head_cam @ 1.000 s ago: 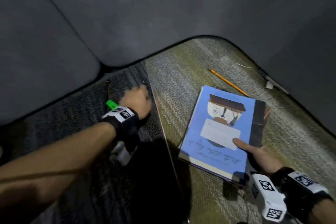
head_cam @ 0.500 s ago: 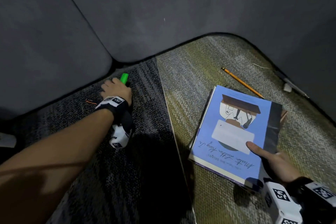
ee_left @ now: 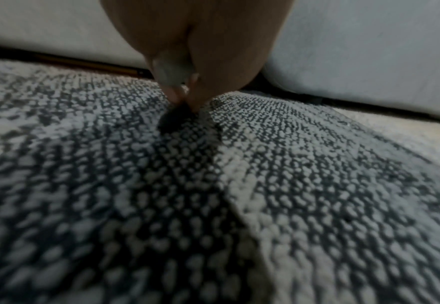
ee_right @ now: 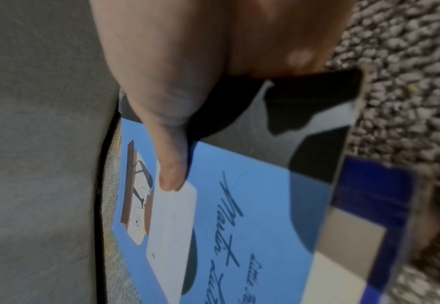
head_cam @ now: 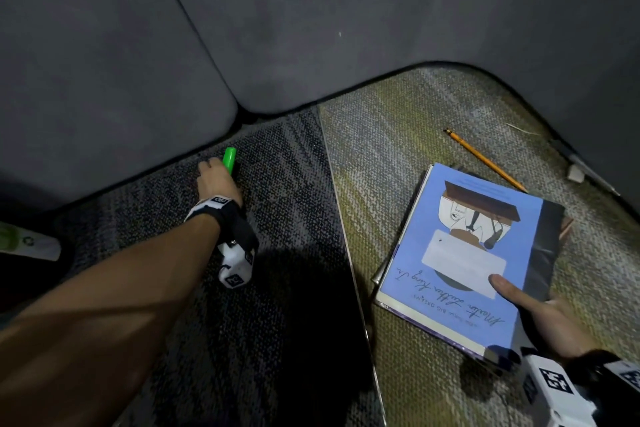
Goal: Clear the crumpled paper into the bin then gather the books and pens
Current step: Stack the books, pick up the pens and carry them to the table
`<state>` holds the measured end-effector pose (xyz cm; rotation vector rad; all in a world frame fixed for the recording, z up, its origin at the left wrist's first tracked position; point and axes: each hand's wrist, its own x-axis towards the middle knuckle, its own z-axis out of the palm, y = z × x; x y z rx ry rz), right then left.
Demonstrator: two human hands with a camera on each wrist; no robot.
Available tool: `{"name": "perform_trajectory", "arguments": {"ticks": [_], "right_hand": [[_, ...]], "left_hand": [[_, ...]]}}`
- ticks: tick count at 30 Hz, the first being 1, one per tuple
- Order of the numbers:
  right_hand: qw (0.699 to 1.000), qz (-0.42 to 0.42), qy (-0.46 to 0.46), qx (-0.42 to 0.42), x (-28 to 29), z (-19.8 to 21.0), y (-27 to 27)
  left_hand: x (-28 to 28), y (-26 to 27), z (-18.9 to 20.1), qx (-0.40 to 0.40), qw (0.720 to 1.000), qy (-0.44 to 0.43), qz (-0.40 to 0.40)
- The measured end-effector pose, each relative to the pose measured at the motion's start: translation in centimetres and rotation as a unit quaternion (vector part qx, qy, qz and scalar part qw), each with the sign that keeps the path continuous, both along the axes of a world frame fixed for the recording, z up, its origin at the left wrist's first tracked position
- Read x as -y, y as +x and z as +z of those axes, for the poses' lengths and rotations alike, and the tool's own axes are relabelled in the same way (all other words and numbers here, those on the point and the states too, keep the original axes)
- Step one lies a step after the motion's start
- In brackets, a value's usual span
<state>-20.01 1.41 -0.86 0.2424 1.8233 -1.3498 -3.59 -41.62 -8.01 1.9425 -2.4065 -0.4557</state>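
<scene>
Grey sofa [head_cam: 311,28] fills the upper view; its base edge serves as landmark. Patterned carpet [head_cam: 284,253] runs out from that edge, dark grey tile to the left, olive tile to the right.

Blue book [head_cam: 460,253] lies face up on the olive tile, out from the sofa base, on top of at least one more book. Right hand [head_cam: 540,308] grips its near corner: thumb flat on the cover by the white label, fingers hidden beneath.

Yellow pencil [head_cam: 485,160] lies between the book and the sofa base, loose. A dark pen [head_cam: 588,174] sits right against the base, farther right.

Left hand [head_cam: 218,180] is down on the dark tile just short of the sofa base, fingers curled around a green marker [head_cam: 229,158] whose end pokes out toward the sofa. Fingertips [ee_left: 187,96] meet the carpet.
</scene>
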Motion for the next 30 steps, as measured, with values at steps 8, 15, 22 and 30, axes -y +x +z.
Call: {"name": "perform_trajectory", "arguments": {"ticks": [8,15,22,30], "right_hand": [[0.999,0.000,-0.032,-0.001,-1.6,-2.1,-0.5],[0.998,-0.007,-0.055,-0.013,-2.5,-4.9,-1.4],[0.993,-0.042,-0.107,0.000,-2.8,-6.7,-1.5],[0.986,-0.063,-0.152,-0.006,-3.2,-7.9,-1.7]], "left_hand": [[-4.0,-4.3,1.5,-0.072,0.991,0.005,-0.112],[-12.5,-14.2,2.4,-0.111,0.928,0.058,-0.350],[-18.8,-22.8,3.3,-0.098,0.868,0.011,-0.487],[-24.0,-31.3,3.3,0.119,0.716,-0.022,-0.688]]}}
